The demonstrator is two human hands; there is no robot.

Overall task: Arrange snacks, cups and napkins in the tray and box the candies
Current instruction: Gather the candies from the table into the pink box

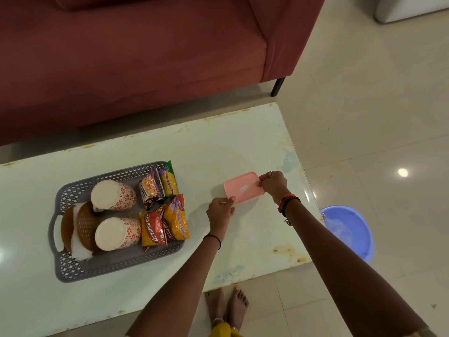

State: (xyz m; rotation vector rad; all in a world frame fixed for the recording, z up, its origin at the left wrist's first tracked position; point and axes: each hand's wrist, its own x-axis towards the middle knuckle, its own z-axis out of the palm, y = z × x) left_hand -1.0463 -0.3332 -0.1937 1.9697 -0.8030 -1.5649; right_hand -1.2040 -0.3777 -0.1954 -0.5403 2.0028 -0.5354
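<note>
Box: flat pink plastic candy box with lid point(243, 188), on the white glass table point(243, 147) near its right edge.
Left hand point(220, 211): my fingers pinch the box's near-left corner.
Right hand point(274, 183): my fingers grip its far-right edge.
Tray: grey perforated plastic tray point(116, 263), well left of the box.

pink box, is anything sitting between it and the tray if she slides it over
Nothing visible. The pink box is held at two corners by the left hand and right hand, and the table between it and the tray is bare.
</note>
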